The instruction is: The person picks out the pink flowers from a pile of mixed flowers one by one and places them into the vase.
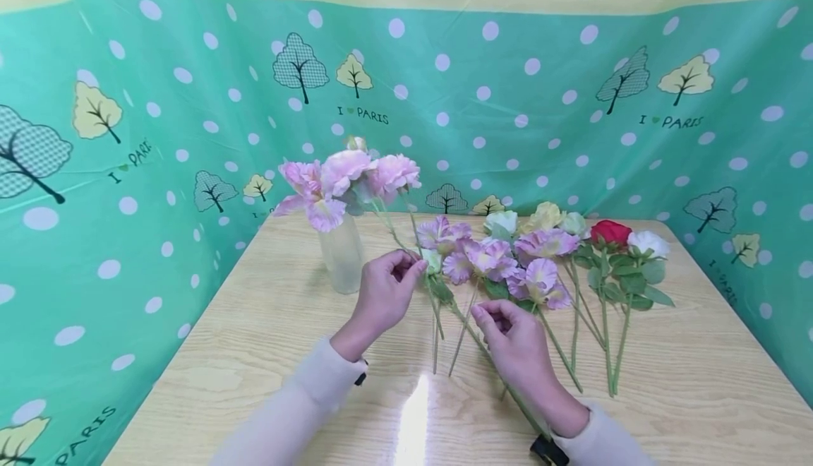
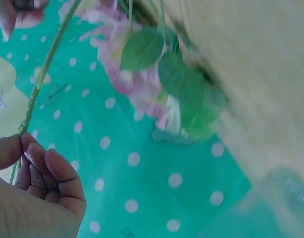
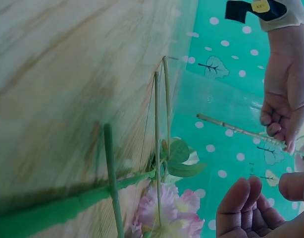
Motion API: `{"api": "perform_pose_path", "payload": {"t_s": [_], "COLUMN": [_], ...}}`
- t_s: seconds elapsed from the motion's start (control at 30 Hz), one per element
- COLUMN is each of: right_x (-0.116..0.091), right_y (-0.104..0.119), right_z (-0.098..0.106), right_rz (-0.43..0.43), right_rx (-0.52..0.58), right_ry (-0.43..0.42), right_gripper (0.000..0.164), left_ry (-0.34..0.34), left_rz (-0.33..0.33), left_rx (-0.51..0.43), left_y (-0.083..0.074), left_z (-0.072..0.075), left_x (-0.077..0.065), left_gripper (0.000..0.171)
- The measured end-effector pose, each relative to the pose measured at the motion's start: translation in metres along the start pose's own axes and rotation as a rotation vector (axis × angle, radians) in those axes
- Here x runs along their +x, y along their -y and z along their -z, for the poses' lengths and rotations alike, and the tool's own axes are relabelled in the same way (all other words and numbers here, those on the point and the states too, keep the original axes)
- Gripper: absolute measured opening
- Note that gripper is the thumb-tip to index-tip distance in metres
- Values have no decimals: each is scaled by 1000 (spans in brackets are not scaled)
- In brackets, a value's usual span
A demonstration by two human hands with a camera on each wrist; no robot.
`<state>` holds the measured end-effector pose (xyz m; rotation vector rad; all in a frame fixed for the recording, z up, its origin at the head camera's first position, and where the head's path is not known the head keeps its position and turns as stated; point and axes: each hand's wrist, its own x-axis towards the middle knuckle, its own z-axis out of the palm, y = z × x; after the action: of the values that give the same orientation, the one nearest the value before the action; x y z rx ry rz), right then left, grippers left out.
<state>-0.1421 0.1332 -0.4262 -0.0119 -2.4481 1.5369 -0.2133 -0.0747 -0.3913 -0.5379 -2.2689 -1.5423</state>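
Observation:
My left hand [image 1: 384, 295] pinches the stem of a pink artificial peony [image 1: 395, 174] between thumb and forefinger, beside a frosted vase [image 1: 341, 258]. In the left wrist view, the green stem [image 2: 43, 74] runs up from the fingertips; in the right wrist view its free end juts out past the left hand [image 3: 285, 106]. The vase bears a pink peony [image 1: 346, 168] and a pink-purple iris [image 1: 308, 187]. My right hand [image 1: 517, 346] holds nothing, its fingers loosely bent and thumb apart, above a long green stem [image 1: 470, 328] on the table.
Several purple irises [image 1: 488, 258] lie along the middle of the wooden table [image 1: 254, 381], stems towards me. Further right are a red rose [image 1: 611, 231], a white rose [image 1: 648, 242] and a pale yellow flower [image 1: 543, 216]. A dotted green curtain [image 1: 444, 120] hangs behind.

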Motion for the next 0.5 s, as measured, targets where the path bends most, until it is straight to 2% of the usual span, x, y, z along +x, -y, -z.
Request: {"api": "perform_pose_path", "payload": {"t_s": [0.27,0.5], "right_x": [2,3], "right_y": [-3,-7], "right_z": [5,12], "right_rz": [39,48], "right_rx": [-10,-42], "right_ry": [3,19], "right_gripper": [18,20], "left_ry": [-138,-253], "left_rz": [-89,-132], "left_rx": [73,109], "left_y": [-8,-15], "left_z": [23,45], "left_x": [19,35], "left_gripper": [13,14]}}
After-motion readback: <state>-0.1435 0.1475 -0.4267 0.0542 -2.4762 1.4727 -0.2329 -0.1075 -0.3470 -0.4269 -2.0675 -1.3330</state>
